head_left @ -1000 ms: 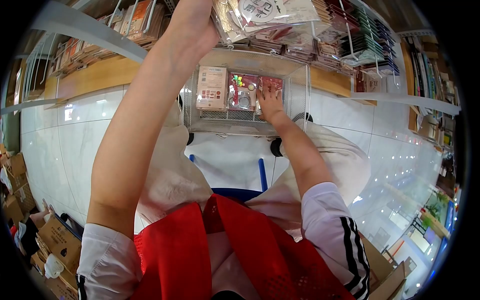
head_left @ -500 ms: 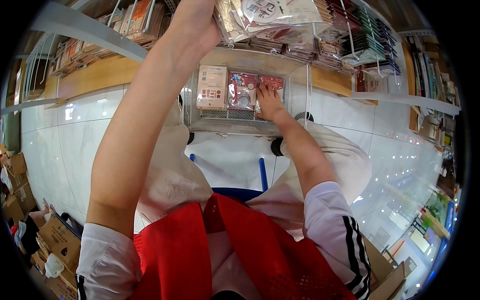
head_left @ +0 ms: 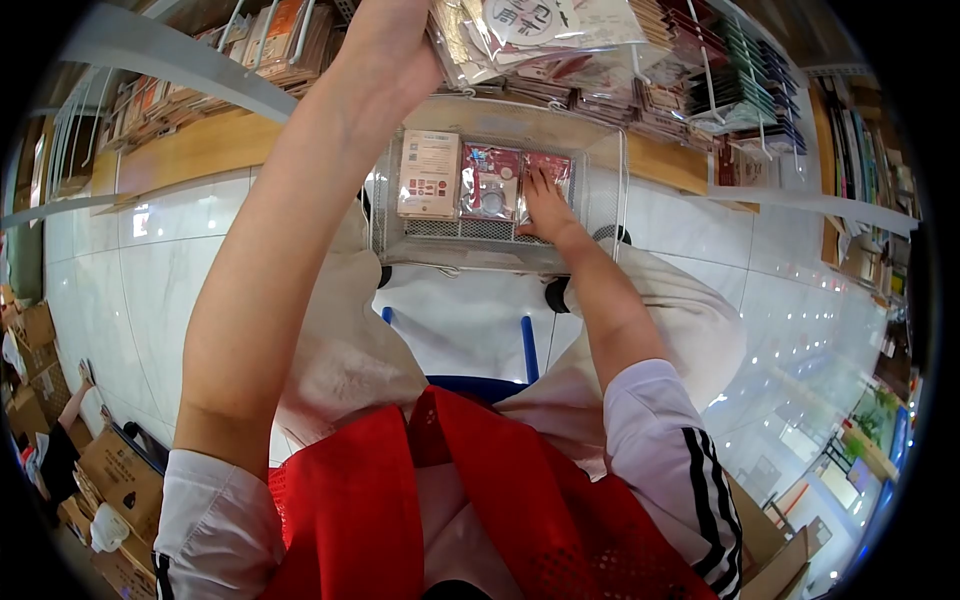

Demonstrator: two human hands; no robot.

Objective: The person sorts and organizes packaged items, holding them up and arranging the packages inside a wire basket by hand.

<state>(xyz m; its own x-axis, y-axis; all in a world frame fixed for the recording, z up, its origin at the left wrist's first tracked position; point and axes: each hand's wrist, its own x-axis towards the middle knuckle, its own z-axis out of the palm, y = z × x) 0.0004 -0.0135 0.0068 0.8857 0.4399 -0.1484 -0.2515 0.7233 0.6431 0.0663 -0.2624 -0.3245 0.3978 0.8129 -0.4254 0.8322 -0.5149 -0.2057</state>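
A wire mesh basket [head_left: 600,200] stands between my knees, with three groups of flat packets side by side in it. The left one is a beige packet [head_left: 430,172], the middle one a red packet [head_left: 491,180] with a round silver item. My right hand [head_left: 547,208] lies with spread fingers on the right red packet [head_left: 560,168], covering part of it. At the top edge my left hand [head_left: 410,62] is raised beside clear-wrapped packets [head_left: 530,25]; its fingers are hidden, so its hold on them cannot be made out.
Shelves with packet stacks [head_left: 600,105] run behind the basket, edged by a wooden board [head_left: 665,163]. White metal rails cross both upper sides. Blue chair legs [head_left: 528,345] show below. At lower left are cardboard boxes [head_left: 120,475] and another person's arm [head_left: 75,403].
My right hand has shifted slightly on the right packet. The view has moved a little, and the other person's arm at lower left shows more. My left hand stays in place.
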